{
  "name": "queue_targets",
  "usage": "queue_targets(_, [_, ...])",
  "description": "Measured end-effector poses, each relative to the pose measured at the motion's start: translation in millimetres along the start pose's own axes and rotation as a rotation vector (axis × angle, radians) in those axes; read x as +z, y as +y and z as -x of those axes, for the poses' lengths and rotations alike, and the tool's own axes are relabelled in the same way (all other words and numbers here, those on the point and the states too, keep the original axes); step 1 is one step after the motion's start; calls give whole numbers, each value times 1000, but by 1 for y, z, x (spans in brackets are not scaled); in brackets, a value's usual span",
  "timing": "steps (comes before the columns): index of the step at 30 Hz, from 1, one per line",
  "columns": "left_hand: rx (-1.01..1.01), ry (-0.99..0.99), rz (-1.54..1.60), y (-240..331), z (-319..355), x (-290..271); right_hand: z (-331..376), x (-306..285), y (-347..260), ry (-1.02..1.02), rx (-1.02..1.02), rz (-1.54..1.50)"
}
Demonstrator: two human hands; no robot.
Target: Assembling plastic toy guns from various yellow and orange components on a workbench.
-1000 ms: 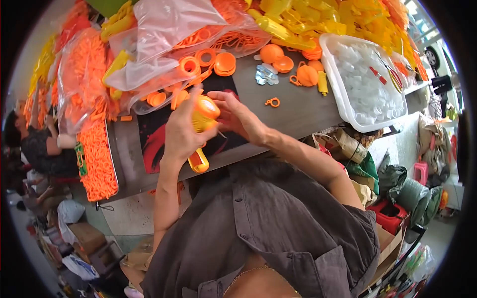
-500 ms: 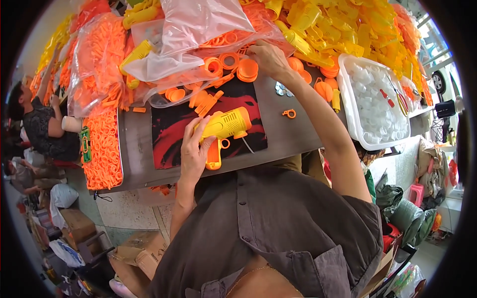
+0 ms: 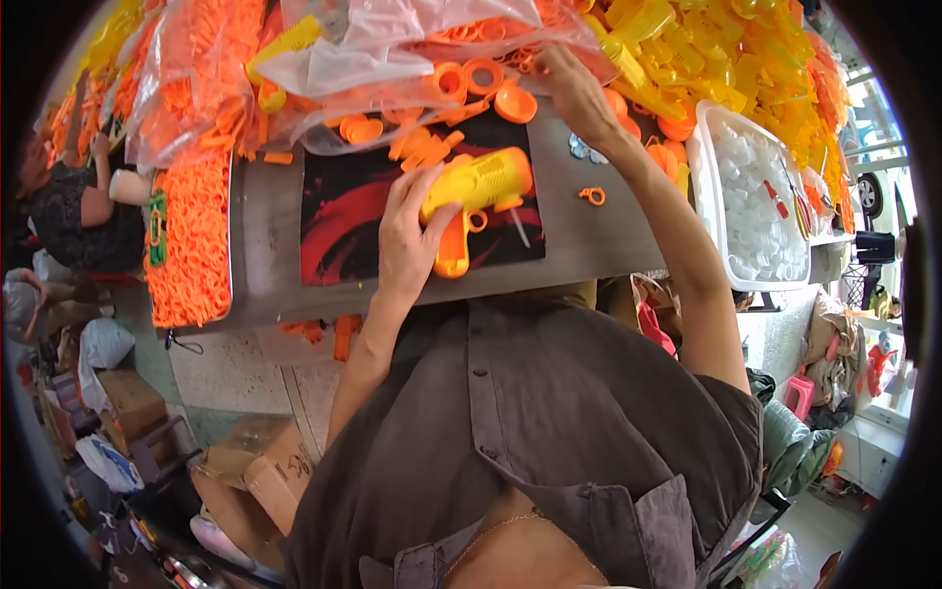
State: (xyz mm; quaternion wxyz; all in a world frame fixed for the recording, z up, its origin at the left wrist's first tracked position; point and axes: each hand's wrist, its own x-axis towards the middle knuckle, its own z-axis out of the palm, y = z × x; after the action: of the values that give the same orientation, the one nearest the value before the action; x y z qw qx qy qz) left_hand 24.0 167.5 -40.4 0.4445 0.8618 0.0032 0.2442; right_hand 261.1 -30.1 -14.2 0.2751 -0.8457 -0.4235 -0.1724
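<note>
Right hand (image 3: 581, 98) moved to orange parts (image 3: 513, 61), grip unclear; left (image 3: 405, 224) grasps toy (image 3: 478, 187); carton (image 3: 280, 473) lettered.

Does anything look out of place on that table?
One small orange ring piece lies alone on the grey tabletop, right of the yellow toy in the left hand, apart from the heaped orange parts.

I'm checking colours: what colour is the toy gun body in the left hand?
Yellow toy gun body, orange front end; best in the head view.
</note>
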Motion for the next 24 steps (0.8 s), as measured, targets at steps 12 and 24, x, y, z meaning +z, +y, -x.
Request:
queue_targets(12, [-194, -135, 309, -8, -1, 2, 42, 5, -121, -264, 44, -487])
queue_targets(24, [-360, -123, 474, -9, 0, 2, 44, 18, -124, -163, 67, -377])
